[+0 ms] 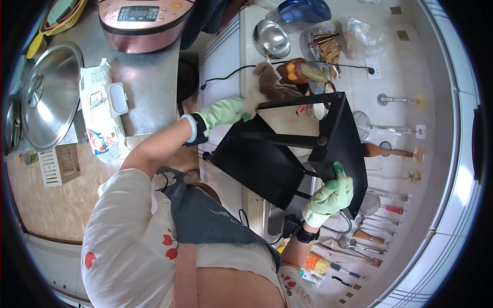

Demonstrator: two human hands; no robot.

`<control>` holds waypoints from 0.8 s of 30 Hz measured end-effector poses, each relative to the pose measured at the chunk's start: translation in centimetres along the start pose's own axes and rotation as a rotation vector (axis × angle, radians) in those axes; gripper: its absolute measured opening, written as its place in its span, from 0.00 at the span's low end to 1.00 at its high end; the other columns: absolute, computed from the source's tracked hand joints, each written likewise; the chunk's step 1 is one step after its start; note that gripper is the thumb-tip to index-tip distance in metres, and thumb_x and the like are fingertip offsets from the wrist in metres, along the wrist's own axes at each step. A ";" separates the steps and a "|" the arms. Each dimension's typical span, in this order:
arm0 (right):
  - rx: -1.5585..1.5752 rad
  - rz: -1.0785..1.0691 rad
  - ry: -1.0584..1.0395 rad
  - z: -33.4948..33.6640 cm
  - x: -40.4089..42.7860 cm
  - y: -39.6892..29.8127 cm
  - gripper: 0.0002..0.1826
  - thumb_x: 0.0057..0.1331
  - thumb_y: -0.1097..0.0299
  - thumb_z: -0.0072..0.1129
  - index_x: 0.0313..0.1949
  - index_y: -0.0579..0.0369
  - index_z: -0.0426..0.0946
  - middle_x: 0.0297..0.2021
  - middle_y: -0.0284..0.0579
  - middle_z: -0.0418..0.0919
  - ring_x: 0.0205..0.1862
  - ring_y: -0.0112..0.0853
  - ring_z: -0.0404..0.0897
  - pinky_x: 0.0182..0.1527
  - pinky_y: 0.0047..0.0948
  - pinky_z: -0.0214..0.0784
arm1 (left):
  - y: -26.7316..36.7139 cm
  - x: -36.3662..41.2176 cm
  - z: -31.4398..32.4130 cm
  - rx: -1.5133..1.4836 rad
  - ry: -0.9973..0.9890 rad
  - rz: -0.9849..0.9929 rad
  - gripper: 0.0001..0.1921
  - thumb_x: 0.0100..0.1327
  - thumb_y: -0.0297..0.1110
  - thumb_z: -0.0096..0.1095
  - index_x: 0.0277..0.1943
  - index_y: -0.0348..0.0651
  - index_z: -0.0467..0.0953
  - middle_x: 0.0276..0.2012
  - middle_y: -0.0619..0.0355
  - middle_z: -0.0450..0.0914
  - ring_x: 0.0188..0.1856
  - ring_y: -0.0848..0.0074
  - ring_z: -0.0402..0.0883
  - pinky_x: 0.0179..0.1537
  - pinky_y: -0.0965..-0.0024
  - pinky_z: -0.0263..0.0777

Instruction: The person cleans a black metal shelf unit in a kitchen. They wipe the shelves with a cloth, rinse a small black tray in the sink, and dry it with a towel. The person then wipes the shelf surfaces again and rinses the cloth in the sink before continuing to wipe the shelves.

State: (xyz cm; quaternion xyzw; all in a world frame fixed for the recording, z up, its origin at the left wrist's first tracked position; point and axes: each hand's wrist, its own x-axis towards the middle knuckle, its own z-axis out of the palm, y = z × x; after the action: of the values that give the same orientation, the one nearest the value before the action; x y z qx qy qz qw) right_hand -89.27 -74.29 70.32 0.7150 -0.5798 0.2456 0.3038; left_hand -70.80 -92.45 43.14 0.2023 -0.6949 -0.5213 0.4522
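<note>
Both my hands wear pale green gloves with darker green fingertips. My left hand (223, 112) closes around a light-coloured cloth (253, 101), blurred, at the near-left end of a black metal rack (265, 165). My right hand (330, 198) grips the rack's side panel (344, 150), with thumb and forefinger against the black surface. The rack is tilted over the counter, its crossbars (279, 138) and flat shelf showing. Some fingers of both hands are hidden. Behind the rack, a brown cloth (273, 82) lies beside a brown pot-like vessel (294, 71).
A steel bowl (271, 38), chopsticks (327, 48) and a blue-lidded container (300, 13) stand farther along the counter. Utensils, including a wooden spatula (385, 150), hang on the wall. At left, a steel table (152, 92) bears a pink rice cooker (144, 27), wipes (101, 111) and a pot lid (52, 96).
</note>
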 end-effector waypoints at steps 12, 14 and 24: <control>-0.022 0.045 -0.020 0.0 0.3 -0.5 0.32 0.78 0.46 0.36 0.44 0.60 0.85 0.19 0.42 0.67 0.20 0.35 0.67 0.25 0.34 0.59 | -1.3 5.0 2.6 -0.277 0.086 -0.157 0.16 0.70 0.35 0.60 0.58 0.41 0.76 0.44 0.47 0.83 0.46 0.66 0.82 0.51 0.65 0.74; -0.024 0.041 -0.018 0.0 0.4 -0.5 0.32 0.78 0.46 0.36 0.44 0.60 0.85 0.19 0.42 0.67 0.20 0.35 0.67 0.25 0.34 0.59 | -2.7 3.3 2.6 -0.028 0.250 0.080 0.16 0.70 0.28 0.57 0.59 0.44 0.75 0.44 0.48 0.83 0.45 0.67 0.82 0.49 0.65 0.74; -0.051 0.039 0.002 0.2 0.4 -0.5 0.34 0.78 0.42 0.35 0.44 0.58 0.86 0.18 0.41 0.65 0.19 0.35 0.65 0.24 0.35 0.56 | -2.2 3.1 0.7 0.405 0.077 0.063 0.17 0.62 0.26 0.56 0.53 0.48 0.80 0.41 0.46 0.80 0.42 0.52 0.78 0.45 0.61 0.73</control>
State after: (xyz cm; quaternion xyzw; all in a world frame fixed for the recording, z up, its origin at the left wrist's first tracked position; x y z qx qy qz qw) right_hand -88.68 -74.63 70.35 0.6955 -0.5993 0.2370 0.3178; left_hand -73.39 -95.17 42.43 0.2872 -0.7736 -0.3484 0.4446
